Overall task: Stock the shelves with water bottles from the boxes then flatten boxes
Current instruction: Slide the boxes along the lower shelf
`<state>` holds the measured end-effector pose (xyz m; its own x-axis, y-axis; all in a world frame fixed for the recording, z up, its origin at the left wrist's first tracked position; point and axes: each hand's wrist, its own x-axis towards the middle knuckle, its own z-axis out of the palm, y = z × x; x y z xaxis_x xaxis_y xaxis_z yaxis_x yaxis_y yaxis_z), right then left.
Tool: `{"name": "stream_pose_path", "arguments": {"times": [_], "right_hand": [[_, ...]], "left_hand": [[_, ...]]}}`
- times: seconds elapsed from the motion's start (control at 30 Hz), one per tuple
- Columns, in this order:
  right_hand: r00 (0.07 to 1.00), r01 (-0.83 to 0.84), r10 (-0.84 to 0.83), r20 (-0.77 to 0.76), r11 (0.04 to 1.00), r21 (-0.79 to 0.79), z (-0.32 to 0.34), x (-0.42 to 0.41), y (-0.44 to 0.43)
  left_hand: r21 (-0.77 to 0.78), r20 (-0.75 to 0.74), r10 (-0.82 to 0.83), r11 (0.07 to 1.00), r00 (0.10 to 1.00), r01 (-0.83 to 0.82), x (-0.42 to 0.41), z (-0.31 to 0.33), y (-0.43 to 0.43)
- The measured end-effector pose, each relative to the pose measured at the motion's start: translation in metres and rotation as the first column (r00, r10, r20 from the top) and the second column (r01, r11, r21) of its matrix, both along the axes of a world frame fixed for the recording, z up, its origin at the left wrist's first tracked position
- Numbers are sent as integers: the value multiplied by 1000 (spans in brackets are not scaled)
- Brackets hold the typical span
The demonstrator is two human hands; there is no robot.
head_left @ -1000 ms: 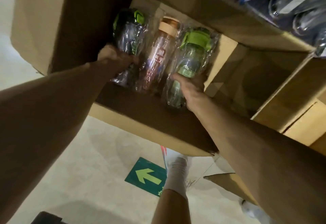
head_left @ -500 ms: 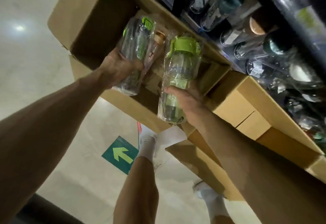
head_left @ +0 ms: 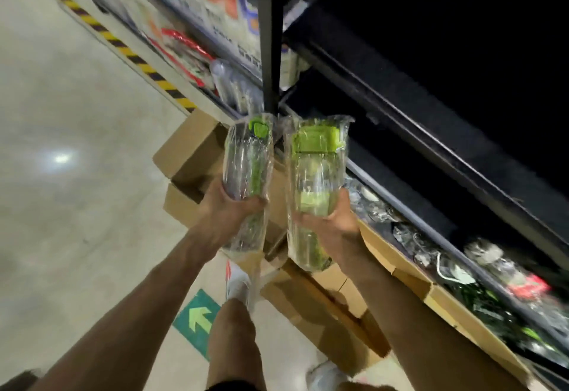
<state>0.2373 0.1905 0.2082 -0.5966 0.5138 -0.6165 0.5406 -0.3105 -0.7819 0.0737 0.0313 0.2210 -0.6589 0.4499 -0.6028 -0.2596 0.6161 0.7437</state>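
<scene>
A moment ago both bottles were only just lifting out of an open box. Now they are raised to mid-frame, well above the brown cardboard boxes point(head_left: 191, 156) stacked on the floor. Left of centre, the left hand point(head_left: 229, 215) is clenched round the lower body of the slim clear plastic-wrapped bottle with a small green clasp point(head_left: 248, 172). Just beside it, the right hand point(head_left: 334, 227) grasps the wider clear wrapped bottle with a broad green lid point(head_left: 314, 181). Both bottles are held caps up. They sit in front of the dark metal shelving rack point(head_left: 431, 132), not yet on it. To my eye the picking is done and shelving comes next, perhaps among the blurred wrapped bottles on the lower shelf point(head_left: 431, 249) at right
</scene>
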Motion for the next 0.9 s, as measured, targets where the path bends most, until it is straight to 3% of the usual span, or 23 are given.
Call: {"name": "stream_pose_path", "arguments": {"times": [0.2, 0.4, 0.73, 0.9], "right_hand": [[998, 13, -2, -62, 984, 176, 136, 52, 16], [985, 70, -43, -165, 984, 162, 247, 94, 31], [988, 115, -56, -144, 891, 439, 336, 137, 54], [974, 208, -139, -178, 862, 462, 361, 189, 69]], "left_hand": [[54, -190, -108, 991, 976, 120, 50, 140, 9], [58, -253, -123, 988, 960, 141, 89, 235, 13], [153, -355, -165, 961, 920, 232, 126, 324, 55], [117, -420, -294, 921, 858, 373, 159, 345, 89]]}}
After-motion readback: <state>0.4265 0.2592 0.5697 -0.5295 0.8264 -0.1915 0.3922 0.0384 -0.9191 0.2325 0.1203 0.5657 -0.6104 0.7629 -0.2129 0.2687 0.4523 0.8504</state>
